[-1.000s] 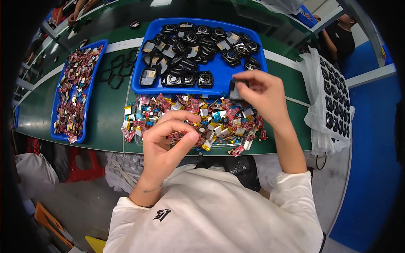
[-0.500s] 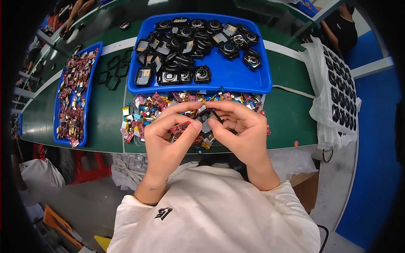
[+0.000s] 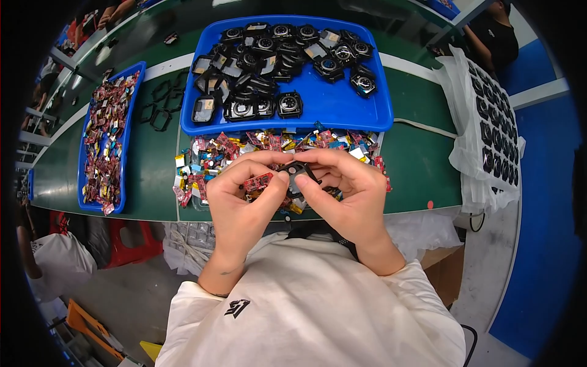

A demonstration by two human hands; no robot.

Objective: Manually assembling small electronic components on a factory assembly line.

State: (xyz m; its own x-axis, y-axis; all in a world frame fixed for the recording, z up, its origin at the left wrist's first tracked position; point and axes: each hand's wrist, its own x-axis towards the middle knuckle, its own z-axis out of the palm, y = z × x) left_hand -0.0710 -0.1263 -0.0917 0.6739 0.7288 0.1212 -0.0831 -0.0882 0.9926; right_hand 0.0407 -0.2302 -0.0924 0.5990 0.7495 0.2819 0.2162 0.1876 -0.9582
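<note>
Pinching small black square frame [image 3: 298, 176] between fingertips, right hand [image 3: 345, 196] held it above near edge of green table [image 3: 422, 165]. Left hand [image 3: 244, 199] gripped small red circuit board [image 3: 258, 181] just beside frame, touching it. Loose pile of red and coloured parts [image 3: 214, 156] lay beneath hands. Beyond sat blue tray [image 3: 342, 110] of black housings [image 3: 257, 92]; second blue tray [image 3: 125, 140] at left.

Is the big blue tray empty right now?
No, the big blue tray is loaded with black casings across its upper and left parts.
</note>
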